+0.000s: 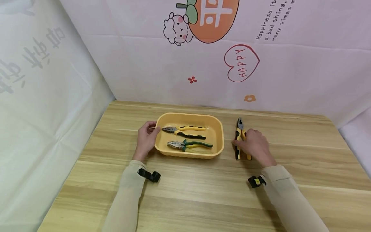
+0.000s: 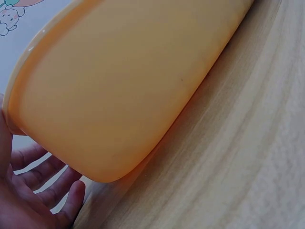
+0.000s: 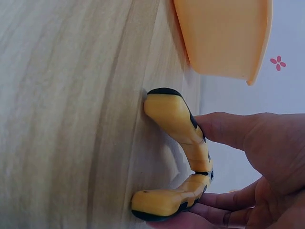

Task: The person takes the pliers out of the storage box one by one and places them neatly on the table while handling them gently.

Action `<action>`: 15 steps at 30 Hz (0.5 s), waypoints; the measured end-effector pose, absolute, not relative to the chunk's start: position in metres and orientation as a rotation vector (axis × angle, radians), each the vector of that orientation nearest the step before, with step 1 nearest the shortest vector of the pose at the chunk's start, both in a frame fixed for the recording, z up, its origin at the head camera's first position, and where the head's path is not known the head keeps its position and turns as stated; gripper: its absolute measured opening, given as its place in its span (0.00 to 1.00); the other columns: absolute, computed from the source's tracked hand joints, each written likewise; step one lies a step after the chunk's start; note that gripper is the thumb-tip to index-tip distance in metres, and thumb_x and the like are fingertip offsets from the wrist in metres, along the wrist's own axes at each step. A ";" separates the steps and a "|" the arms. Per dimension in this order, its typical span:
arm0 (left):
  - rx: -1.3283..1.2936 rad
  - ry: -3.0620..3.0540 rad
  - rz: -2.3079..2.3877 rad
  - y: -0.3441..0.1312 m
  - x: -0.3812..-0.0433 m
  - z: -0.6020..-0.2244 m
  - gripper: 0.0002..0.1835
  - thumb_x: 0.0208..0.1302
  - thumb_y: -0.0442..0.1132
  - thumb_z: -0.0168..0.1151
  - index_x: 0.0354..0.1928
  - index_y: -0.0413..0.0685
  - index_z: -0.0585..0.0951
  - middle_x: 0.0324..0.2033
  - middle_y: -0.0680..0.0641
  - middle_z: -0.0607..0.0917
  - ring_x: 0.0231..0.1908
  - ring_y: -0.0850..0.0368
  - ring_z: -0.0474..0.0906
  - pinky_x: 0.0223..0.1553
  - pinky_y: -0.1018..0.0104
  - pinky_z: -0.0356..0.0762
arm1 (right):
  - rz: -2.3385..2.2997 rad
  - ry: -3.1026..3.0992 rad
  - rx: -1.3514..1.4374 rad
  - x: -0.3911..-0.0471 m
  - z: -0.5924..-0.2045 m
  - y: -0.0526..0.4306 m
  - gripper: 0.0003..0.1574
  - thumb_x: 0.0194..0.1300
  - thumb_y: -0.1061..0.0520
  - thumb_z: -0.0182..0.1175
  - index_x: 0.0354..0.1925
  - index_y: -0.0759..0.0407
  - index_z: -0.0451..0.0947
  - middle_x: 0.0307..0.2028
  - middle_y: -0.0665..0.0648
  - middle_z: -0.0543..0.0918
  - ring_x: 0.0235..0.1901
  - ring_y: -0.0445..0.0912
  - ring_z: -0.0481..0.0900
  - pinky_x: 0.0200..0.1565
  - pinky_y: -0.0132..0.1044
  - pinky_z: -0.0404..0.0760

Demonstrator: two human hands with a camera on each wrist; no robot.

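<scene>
My left hand (image 1: 146,138) holds the left end of a yellow plastic bin (image 1: 189,155), thumb at the rim and fingers along the outside wall. Inside the bin lie two pairs of combination pliers, jaws to the left: a yellow-and-black pair (image 1: 191,128) at the back and a green-and-yellow pair (image 1: 198,143) in front. To the right of the bin, my right hand (image 1: 255,145) grips another yellow-and-black pair of pliers (image 3: 167,114), its jaws away from me. In the right wrist view the thumb is on one spread handle and the fingers on the other.
The bin stands on a wood-grain table (image 1: 203,199). A white printed cloth (image 1: 145,71) hangs behind the table's back edge, and another white cloth (image 1: 52,106) hangs along the left side. Both wrists carry small black cameras (image 1: 149,175).
</scene>
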State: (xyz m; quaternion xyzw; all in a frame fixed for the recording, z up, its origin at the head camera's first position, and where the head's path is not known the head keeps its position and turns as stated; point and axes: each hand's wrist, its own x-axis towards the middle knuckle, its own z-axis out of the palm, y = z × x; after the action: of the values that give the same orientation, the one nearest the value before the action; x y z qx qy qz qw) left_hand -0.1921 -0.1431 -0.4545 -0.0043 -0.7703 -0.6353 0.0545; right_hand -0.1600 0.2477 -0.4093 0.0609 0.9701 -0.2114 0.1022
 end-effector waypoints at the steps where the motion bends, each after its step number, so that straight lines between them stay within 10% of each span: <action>1: -0.013 -2.339 -1.932 -0.143 -0.192 -0.454 0.16 0.74 0.34 0.59 0.59 0.32 0.77 0.54 0.34 0.80 0.51 0.42 0.79 0.46 0.69 0.78 | -0.616 2.863 0.175 -0.161 -0.409 0.247 0.30 0.65 0.41 0.67 0.25 0.61 0.66 0.20 0.55 0.67 0.16 0.45 0.68 0.17 0.35 0.68; 15: 0.036 -2.372 -1.963 -0.142 -0.194 -0.453 0.17 0.75 0.30 0.55 0.61 0.27 0.74 0.57 0.30 0.77 0.54 0.37 0.77 0.56 0.46 0.76 | -0.542 2.862 0.133 -0.164 -0.408 0.245 0.29 0.66 0.43 0.67 0.22 0.59 0.67 0.18 0.54 0.67 0.15 0.45 0.69 0.17 0.34 0.67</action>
State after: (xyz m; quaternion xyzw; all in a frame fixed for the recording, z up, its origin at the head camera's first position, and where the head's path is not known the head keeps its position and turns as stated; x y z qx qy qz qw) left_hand -0.1942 -0.1416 -0.4531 0.0117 -0.7699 -0.6373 0.0311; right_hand -0.1642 0.2447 -0.4080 0.0454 0.9753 -0.1846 0.1126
